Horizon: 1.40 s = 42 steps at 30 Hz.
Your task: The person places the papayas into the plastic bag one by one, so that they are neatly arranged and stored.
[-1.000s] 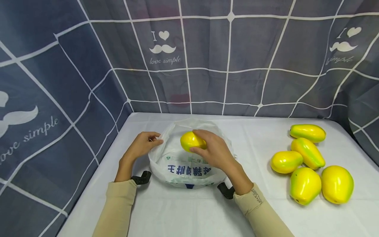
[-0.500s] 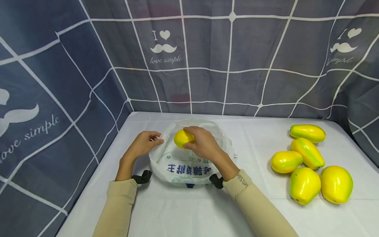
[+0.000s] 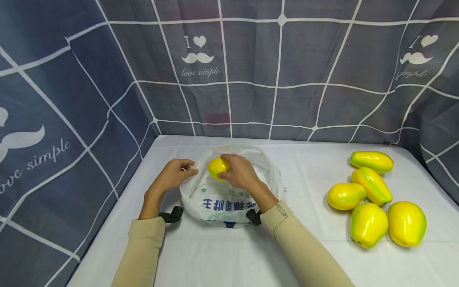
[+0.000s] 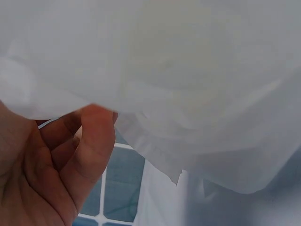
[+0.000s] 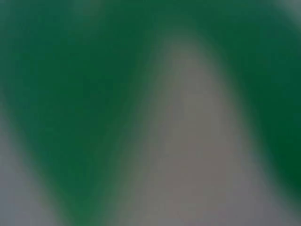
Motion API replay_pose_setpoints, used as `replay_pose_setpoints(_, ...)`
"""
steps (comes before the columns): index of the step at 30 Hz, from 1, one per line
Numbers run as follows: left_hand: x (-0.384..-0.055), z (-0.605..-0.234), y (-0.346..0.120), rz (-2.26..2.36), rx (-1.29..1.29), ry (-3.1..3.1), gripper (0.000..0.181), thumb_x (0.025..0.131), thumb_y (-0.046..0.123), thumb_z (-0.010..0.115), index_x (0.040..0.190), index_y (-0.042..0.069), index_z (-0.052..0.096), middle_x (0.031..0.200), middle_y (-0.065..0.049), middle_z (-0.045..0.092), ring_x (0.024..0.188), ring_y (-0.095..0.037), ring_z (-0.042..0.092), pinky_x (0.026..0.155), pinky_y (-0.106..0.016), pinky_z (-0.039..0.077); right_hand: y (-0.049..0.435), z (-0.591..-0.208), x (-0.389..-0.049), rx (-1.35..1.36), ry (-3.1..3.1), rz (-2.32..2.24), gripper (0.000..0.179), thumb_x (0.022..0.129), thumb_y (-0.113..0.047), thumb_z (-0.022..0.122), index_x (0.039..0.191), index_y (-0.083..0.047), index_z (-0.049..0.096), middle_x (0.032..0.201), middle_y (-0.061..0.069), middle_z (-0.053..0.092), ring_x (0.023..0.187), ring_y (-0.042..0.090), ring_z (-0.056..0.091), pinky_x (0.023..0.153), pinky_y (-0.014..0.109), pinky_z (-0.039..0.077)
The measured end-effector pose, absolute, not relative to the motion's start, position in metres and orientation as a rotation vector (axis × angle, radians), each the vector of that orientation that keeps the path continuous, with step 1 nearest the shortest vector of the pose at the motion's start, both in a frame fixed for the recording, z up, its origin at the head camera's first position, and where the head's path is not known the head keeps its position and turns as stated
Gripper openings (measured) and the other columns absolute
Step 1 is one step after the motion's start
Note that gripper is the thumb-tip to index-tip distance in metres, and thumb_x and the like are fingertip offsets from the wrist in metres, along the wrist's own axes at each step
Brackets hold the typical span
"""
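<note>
My right hand [image 3: 241, 171] grips a glossy yellow papaya [image 3: 218, 168] over the opening of a white plastic bag [image 3: 224, 193]. Blue characters and small green print mark the bag. At its left rim, my left hand [image 3: 175, 174] pinches the plastic between thumb and fingers. In the left wrist view, the curled fingers of the left hand [image 4: 61, 160] meet the edge of the bag [image 4: 188, 108], which fills most of the picture. The right wrist view shows only blurred green shapes on a pale ground, with neither hand nor fruit visible.
Several yellow-green papayas [image 3: 369, 225] lie in a group on the right of the white-clothed table [image 3: 308, 247]. A dark grid-patterned cloth [image 3: 251, 71] hangs behind the table and at the left. Black camera mounts [image 3: 172, 215] stick out from the wrists.
My right hand has moved left with the papaya, from the right-middle of the bag's opening toward its left side. The left hand stays at the rim.
</note>
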<state>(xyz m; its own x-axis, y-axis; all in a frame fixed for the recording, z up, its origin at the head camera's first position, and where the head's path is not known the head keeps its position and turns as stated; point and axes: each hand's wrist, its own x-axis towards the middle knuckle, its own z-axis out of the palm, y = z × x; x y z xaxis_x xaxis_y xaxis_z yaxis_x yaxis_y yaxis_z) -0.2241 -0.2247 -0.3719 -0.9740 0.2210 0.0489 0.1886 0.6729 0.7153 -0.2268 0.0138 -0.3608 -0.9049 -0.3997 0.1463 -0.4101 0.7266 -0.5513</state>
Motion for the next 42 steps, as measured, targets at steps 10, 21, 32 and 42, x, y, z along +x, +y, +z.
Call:
replay_pose_setpoints(10, -0.223, -0.371, -0.224, 1.205, 0.34, 2.828, 0.031, 0.093, 0.017, 0.07, 0.118, -0.001, 0.069, 0.094, -0.011, 0.066, 0.08, -0.023, 0.057, 0.067, -0.032, 0.048, 0.006, -0.374, -0.23, 0.636, -2.901, 0.998, 0.058, 0.087, -0.023, 0.078, 0.137, -0.005, 0.056, 0.125, 0.012, 0.063, 0.101, 0.026, 0.058, 0.092, 0.041, 0.045)
replay_pose_setpoints(21, -0.223, -0.371, -0.224, 1.215, 0.354, 2.823, 0.03, 0.093, 0.017, 0.07, 0.117, -0.001, 0.069, 0.092, -0.01, 0.066, 0.081, -0.023, 0.057, 0.067, -0.031, 0.048, 0.002, -0.377, -0.24, 0.62, -2.947, 0.962, 0.06, 0.089, -0.025, 0.076, 0.14, -0.004, 0.052, 0.132, 0.013, 0.06, 0.109, 0.027, 0.057, 0.098, 0.041, 0.043)
replay_pose_setpoints(32, -0.225, -0.373, -0.225, 1.195, 0.355, 2.831, 0.032, 0.093, 0.017, 0.07, 0.119, -0.002, 0.069, 0.094, -0.011, 0.067, 0.082, -0.022, 0.059, 0.068, -0.031, 0.048, 0.002, -0.383, -0.245, 0.678, -2.933, 0.918, 0.057, 0.089, -0.024, 0.075, 0.138, -0.003, 0.054, 0.129, 0.013, 0.061, 0.106, 0.026, 0.057, 0.095, 0.041, 0.043)
replay_pose_setpoints(42, -0.224, -0.371, -0.225, 1.188, 0.367, 2.831, 0.032, 0.093, 0.017, 0.07, 0.118, -0.003, 0.068, 0.094, -0.011, 0.067, 0.082, -0.023, 0.059, 0.069, -0.032, 0.048, 0.006, -0.383, -0.244, 0.672, -2.942, 0.891, 0.064, 0.087, -0.019, 0.077, 0.142, -0.001, 0.049, 0.14, 0.016, 0.053, 0.122, 0.03, 0.052, 0.104, 0.042, 0.039)
